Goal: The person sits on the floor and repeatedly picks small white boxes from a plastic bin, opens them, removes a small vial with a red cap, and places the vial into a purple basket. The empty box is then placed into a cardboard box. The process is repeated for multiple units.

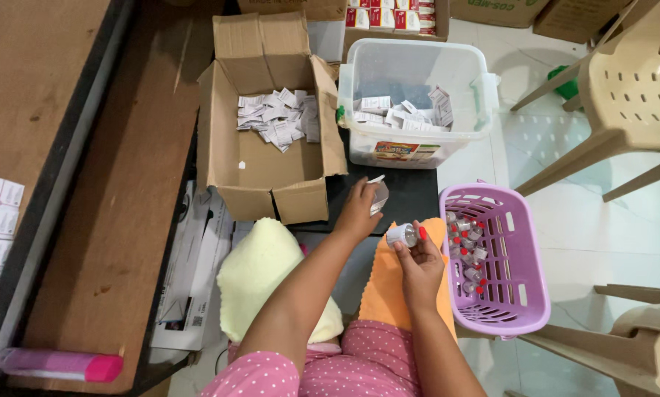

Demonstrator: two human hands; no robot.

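Note:
My right hand (420,263) holds a small glass vial (403,234) with a white cap, tipped sideways above an orange cloth (386,290). My left hand (358,212) grips a small folded white carton (378,195) over a dark surface, just in front of an open cardboard box (227,132). That box holds several folded white leaflets (277,117). A purple plastic basket (521,254) to the right of my right hand contains several small vials with red caps (468,246).
A clear plastic tub (470,88) with more white leaflets stands behind the dark surface. A pale yellow cloth (264,272) lies to the left. A wooden table (117,184) with a pink object (58,364) runs along the left. Beige plastic chairs (631,95) stand at right.

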